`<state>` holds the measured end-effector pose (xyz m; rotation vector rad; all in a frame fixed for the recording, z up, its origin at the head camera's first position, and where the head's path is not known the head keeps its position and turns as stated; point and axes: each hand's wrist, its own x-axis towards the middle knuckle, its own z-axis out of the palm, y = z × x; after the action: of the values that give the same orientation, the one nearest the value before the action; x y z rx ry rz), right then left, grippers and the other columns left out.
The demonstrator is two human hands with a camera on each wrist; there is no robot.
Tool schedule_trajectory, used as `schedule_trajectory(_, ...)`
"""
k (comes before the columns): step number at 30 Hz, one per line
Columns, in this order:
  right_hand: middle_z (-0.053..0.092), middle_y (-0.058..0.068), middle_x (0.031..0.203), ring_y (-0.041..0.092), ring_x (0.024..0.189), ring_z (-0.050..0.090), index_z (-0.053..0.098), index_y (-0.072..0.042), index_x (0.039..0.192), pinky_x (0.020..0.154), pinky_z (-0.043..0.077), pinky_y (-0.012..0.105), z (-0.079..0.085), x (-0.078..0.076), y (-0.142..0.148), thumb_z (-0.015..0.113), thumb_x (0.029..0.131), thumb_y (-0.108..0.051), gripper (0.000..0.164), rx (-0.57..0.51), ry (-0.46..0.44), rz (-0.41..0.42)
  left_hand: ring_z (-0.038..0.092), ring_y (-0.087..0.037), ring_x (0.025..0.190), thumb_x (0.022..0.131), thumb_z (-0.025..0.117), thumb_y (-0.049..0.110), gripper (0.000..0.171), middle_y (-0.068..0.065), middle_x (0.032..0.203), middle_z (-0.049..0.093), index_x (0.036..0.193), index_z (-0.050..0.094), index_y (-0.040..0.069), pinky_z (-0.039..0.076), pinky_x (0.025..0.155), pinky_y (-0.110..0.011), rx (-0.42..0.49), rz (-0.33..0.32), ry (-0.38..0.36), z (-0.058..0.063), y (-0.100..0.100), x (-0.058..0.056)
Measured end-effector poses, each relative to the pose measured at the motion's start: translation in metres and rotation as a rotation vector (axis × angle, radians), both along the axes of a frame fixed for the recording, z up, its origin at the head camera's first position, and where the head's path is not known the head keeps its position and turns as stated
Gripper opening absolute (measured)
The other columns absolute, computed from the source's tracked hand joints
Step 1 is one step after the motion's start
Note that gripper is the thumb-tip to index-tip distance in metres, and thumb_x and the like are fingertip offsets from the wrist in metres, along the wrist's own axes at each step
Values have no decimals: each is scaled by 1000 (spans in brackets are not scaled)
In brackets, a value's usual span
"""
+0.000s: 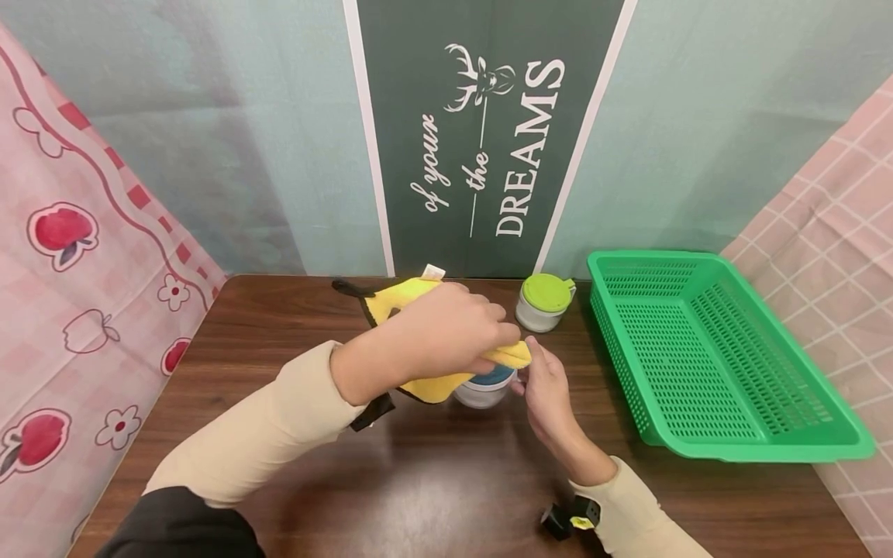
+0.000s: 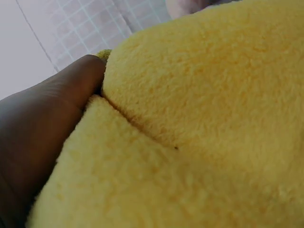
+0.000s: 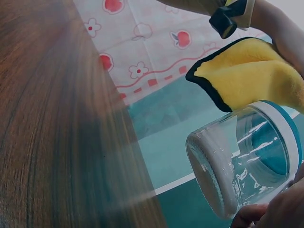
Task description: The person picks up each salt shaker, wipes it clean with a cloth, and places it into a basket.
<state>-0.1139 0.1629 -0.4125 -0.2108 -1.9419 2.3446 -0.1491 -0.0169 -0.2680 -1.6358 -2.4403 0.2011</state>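
My left hand (image 1: pixel 453 329) grips a yellow plush cloth (image 1: pixel 436 387) with dark edging, holding it over a small glass jar (image 1: pixel 481 397). Part of the jar's blue lid (image 1: pixel 494 377) shows beneath the cloth. At the jar's right side, my right hand (image 1: pixel 547 387) holds it by the rim, fingers against the white collar (image 3: pixel 285 128). The right wrist view shows the jar's clear wall, whitish bottom part and base. Cloth fills most of the left wrist view, with the left thumb (image 2: pixel 52 104) pressed along it. The left fingertips are partly hidden in the folds.
Behind the right hand stands a similar jar with a lime-green lid (image 1: pixel 547 293). A green perforated plastic basket (image 1: pixel 631 387) sits at the right of the brown wooden table (image 1: pixel 432 496). Printed cloth hangings (image 1: pixel 279 155) surround the table's back and sides.
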Motion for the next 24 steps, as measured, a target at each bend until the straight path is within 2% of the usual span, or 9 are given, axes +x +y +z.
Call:
schedule_trajectory(5, 48, -5, 65, 10, 57, 38, 60, -16, 72, 54, 32, 23, 0, 1, -2, 37, 111, -21, 46, -8, 44, 8, 63, -12, 76, 87, 77, 32, 21, 7, 86, 65, 105, 71, 24, 51, 67, -31, 20, -46, 21, -6, 4, 4)
schedule_trajectory(12, 55, -7, 67, 5, 61, 49, 65, -20, 75, 58, 41, 21, 1, 1, -3, 40, 111, -25, 44, -35, 117, 31, 66, -11, 80, 89, 73, 35, 22, 8, 92, 70, 108, 71, 23, 50, 68, -30, 21, -88, 68, -19, 12, 3)
schedule_trajectory(17, 55, -8, 67, 4, 62, 48, 64, -22, 75, 58, 41, 20, 3, 0, -6, 40, 111, -25, 43, -37, 120, 30, 67, -12, 81, 88, 72, 34, 27, 8, 95, 71, 112, 71, 22, 50, 67, -30, 8, -72, 105, -24, 14, -1)
schedule_trajectory(24, 58, -8, 72, 4, 67, 51, 67, -22, 79, 61, 44, 20, 3, 1, -8, 40, 111, -26, 42, -48, 118, 52, 66, -12, 80, 88, 71, 36, 30, 7, 95, 70, 114, 70, 20, 50, 67, -30, -14, -57, 111, -27, 16, -5)
